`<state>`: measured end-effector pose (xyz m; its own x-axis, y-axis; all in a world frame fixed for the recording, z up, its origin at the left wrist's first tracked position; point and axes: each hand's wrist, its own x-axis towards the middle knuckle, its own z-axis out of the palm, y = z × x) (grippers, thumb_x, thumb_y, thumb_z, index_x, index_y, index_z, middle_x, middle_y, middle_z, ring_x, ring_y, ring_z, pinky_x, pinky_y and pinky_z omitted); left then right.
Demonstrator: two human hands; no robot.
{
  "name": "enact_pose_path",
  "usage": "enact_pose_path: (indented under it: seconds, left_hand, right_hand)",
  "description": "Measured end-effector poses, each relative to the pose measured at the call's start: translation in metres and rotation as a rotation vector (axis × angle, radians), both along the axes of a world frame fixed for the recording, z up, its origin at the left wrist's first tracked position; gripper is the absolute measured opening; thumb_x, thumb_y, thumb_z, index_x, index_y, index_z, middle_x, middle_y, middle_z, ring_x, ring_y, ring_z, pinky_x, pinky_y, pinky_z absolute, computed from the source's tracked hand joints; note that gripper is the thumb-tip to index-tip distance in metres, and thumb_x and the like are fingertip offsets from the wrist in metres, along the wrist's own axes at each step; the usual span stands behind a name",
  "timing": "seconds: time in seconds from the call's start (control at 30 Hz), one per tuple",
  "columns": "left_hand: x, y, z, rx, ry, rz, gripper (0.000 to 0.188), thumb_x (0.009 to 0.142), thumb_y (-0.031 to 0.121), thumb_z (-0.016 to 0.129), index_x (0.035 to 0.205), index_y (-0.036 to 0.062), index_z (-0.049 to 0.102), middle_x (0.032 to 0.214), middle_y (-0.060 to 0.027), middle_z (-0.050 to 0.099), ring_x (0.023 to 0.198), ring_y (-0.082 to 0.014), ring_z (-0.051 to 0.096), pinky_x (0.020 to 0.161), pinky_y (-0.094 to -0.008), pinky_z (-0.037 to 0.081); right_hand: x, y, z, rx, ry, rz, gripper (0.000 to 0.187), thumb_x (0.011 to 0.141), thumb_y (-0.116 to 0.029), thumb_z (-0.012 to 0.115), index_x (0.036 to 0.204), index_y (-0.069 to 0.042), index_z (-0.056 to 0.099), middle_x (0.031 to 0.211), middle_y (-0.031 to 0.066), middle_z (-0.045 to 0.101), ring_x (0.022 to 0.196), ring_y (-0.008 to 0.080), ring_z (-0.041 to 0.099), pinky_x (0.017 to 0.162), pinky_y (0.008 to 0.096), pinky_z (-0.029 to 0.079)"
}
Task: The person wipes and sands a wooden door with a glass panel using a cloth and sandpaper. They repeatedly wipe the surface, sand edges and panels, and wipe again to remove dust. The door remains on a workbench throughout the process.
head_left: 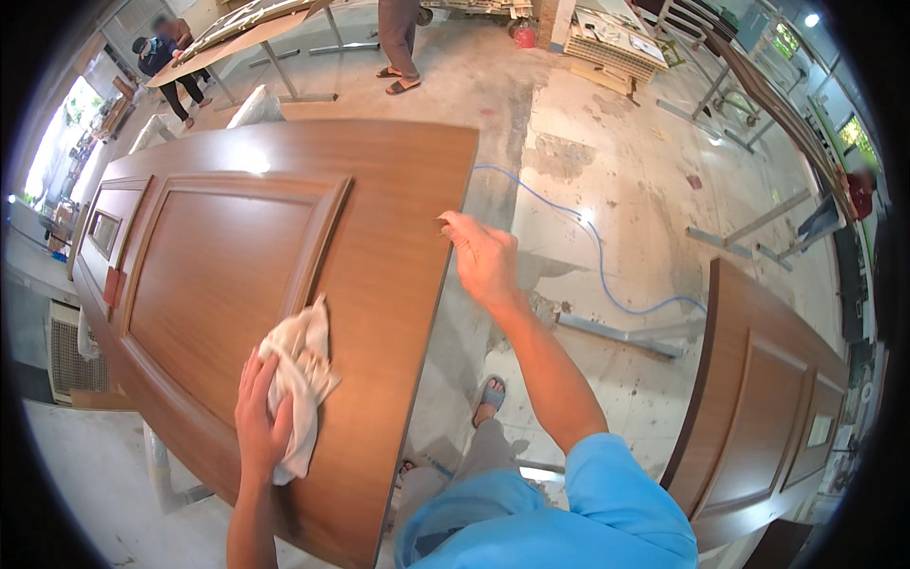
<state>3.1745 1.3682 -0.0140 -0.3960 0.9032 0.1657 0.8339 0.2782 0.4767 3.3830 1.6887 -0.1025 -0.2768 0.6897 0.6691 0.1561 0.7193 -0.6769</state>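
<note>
A brown wooden door panel (pixel 379 284) with raised moulding lies flat in front of me. My left hand (pixel 262 415) is closed on a crumpled off-white cloth (pixel 303 379), which rests on the door beside the corner of the large moulded frame. At the door's right edge, my right hand (pixel 483 261) is closed with thumb and fingertips pinched together. Something small and brownish shows at those fingertips, too small to name.
A second panelled door (pixel 749 408) lies to the right. A blue hose (pixel 603 256) crosses the floor near a metal support bar (pixel 616 334). At the back stand a person (pixel 399 43) and a long work table (pixel 242 43) with another person (pixel 171 47) beside it.
</note>
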Motion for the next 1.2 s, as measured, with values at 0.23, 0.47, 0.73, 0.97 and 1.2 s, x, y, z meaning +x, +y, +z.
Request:
enact_pose_path:
  seconds: [0.23,0.47,0.73,0.97,1.2]
  left_hand:
    - [0.004,0.023,-0.002,-0.073,0.174,0.119,0.054,0.078,0.005,0.059,0.131,-0.0027,0.063,0.138,-0.0262,0.06,0.133,-0.0439,0.053,0.112,-0.0494,0.041]
    - [0.001,0.034,-0.004,-0.08,0.266,0.088,0.053,0.078,0.004,0.059,0.129,-0.0037,0.063,0.135,-0.0266,0.062,0.127,-0.045,0.058,0.108,-0.05,0.045]
    - [0.008,0.048,-0.003,-0.111,0.356,0.114,0.049,0.079,0.004,0.06,0.127,-0.0049,0.064,0.129,-0.0279,0.063,0.12,-0.0452,0.061,0.103,-0.0491,0.048]
    - [0.006,0.063,-0.005,-0.069,0.391,0.11,0.045,0.079,0.005,0.06,0.122,-0.005,0.065,0.123,-0.0266,0.065,0.114,-0.044,0.064,0.099,-0.0469,0.051]
    - [0.004,0.064,-0.003,-0.057,0.371,0.105,0.045,0.078,0.004,0.06,0.122,-0.0045,0.066,0.122,-0.0256,0.066,0.112,-0.0425,0.065,0.097,-0.0459,0.051]
  right_hand:
    - [-0.022,0.145,-0.008,0.005,0.041,-0.073,0.015,0.095,-0.013,0.066,0.108,-0.009,0.072,0.086,0.0134,0.074,0.073,0.034,0.071,0.061,0.0402,0.052]
    - [-0.016,0.175,-0.001,-0.301,-0.015,-0.047,0.014,0.097,-0.016,0.065,0.106,-0.008,0.072,0.084,0.0139,0.072,0.071,0.0332,0.07,0.06,0.0393,0.052]
    - [0.006,0.097,-0.013,0.087,-0.16,0.139,0.019,0.088,-0.006,0.067,0.106,-0.013,0.07,0.077,0.0099,0.068,0.062,0.0298,0.064,0.053,0.0398,0.049]
    - [0.032,-0.002,-0.002,0.22,-0.2,0.414,0.02,0.087,-0.009,0.066,0.106,-0.014,0.071,0.07,0.004,0.058,0.056,0.0223,0.057,0.047,0.0356,0.044]
    - [-0.015,0.181,-0.019,0.005,-0.043,0.023,0.019,0.096,-0.009,0.064,0.113,-0.006,0.073,0.079,0.0147,0.072,0.069,0.0311,0.07,0.06,0.0371,0.053]
